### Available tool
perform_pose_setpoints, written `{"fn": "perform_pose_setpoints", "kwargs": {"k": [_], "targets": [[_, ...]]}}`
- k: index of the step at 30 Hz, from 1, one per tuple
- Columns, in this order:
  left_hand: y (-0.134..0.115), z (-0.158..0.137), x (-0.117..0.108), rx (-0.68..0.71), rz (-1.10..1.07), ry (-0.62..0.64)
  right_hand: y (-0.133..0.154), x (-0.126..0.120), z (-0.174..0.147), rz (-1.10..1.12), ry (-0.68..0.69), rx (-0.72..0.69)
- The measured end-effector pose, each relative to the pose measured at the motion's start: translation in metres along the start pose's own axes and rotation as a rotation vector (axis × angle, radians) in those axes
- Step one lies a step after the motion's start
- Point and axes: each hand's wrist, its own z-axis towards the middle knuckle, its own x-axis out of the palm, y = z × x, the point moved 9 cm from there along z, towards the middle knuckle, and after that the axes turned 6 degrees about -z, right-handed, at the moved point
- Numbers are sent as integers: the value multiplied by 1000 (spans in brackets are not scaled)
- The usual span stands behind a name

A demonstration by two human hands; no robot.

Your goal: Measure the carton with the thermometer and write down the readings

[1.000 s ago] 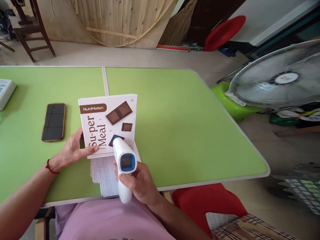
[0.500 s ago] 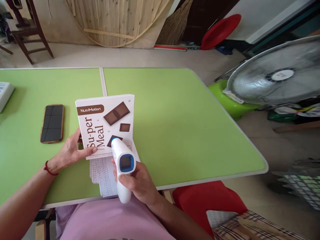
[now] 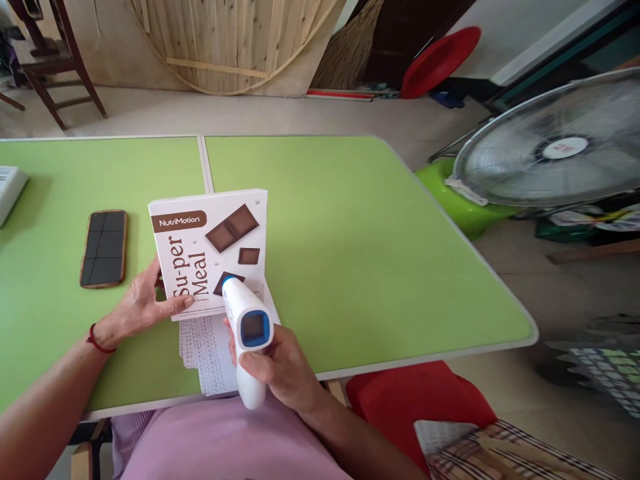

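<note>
My left hand (image 3: 145,297) grips the lower left side of a white box (image 3: 235,257) printed "NutriMotion Su-per Meal" with chocolate pictures. Its thumb lies across the front; the other fingers are hidden behind. The box is tilted up, its face toward me. In my right hand (image 3: 280,363) is a white infrared thermometer (image 3: 249,313) with a blue-rimmed dark screen facing me. The thermometer's front end covers part of the box's lower right; I cannot tell whether they touch. Beneath the box lie printed paper sheets (image 3: 213,353) at the table's near edge.
A smartphone (image 3: 104,249) in a brown case lies left of the box on the green table (image 3: 370,253). At the far left edge sits a white object (image 3: 10,190). A large fan (image 3: 560,147) stands beyond the table's right side, and a red seat (image 3: 415,413) is at the near right.
Almost nothing differs. Both hands keep their hold, and the box and thermometer shift only very slightly in the picture.
</note>
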Motion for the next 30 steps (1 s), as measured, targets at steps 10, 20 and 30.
{"fn": "perform_pose_setpoints", "kwargs": {"k": [10, 20, 30], "targets": [[8, -1, -2, -28, 70, -17, 69, -127, 3, -959, -451, -453], [5, 0, -3, 15, 100, -18, 28, -114, 56, -1448, -170, -460], [0, -1, -10, -19, -93, -113, 68, -48, 7, -1474, -66, -901]]}}
